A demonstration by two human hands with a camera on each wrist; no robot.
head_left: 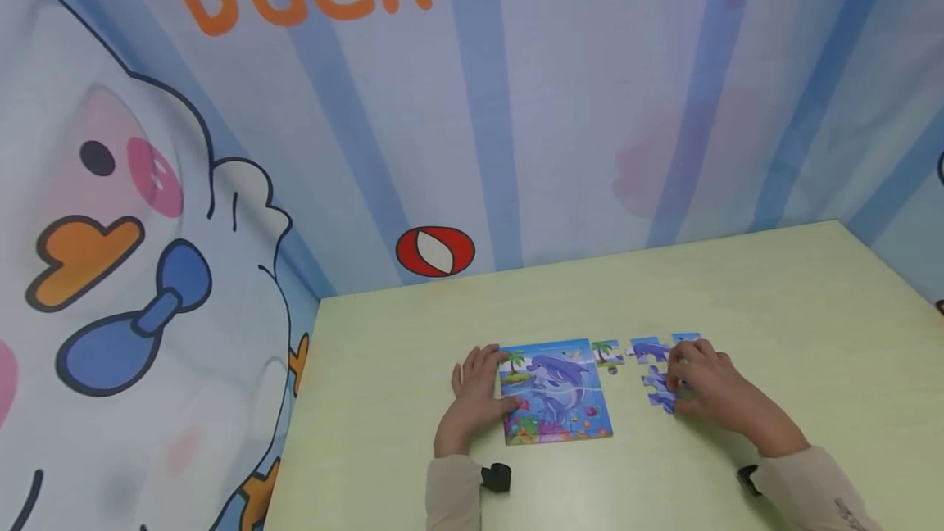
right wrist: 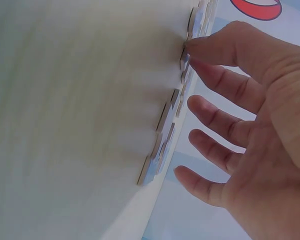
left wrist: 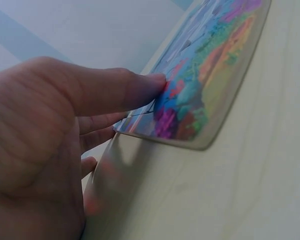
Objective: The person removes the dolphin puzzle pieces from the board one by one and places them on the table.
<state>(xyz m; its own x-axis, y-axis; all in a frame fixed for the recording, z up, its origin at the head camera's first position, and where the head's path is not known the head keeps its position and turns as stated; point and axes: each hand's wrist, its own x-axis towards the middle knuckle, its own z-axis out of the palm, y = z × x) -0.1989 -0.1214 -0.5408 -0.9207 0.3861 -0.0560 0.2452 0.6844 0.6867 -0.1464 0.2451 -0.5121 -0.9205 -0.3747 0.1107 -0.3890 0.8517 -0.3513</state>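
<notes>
My left hand [head_left: 478,396] rests at the left edge of a square dolphin jigsaw puzzle [head_left: 556,392]. Its thumb [left wrist: 135,90] lies extended on the picture near a lower corner, and the other fingers are along the side and upper corner. To the right of the puzzle, my right hand [head_left: 711,388] is over a small group of loose puzzle pieces. Thumb and index finger come together on the edge of a puzzle piece [right wrist: 183,56], while the other fingers stay spread. Part of that group is hidden under the hand.
A loose piece with a palm tree [head_left: 606,351] lies beside the puzzle's upper right corner. Another piece with a dolphin [head_left: 649,349] is farther right. The pale table [head_left: 383,400] meets a striped fabric wall [head_left: 590,146] behind and a printed duck panel [head_left: 147,310] at left.
</notes>
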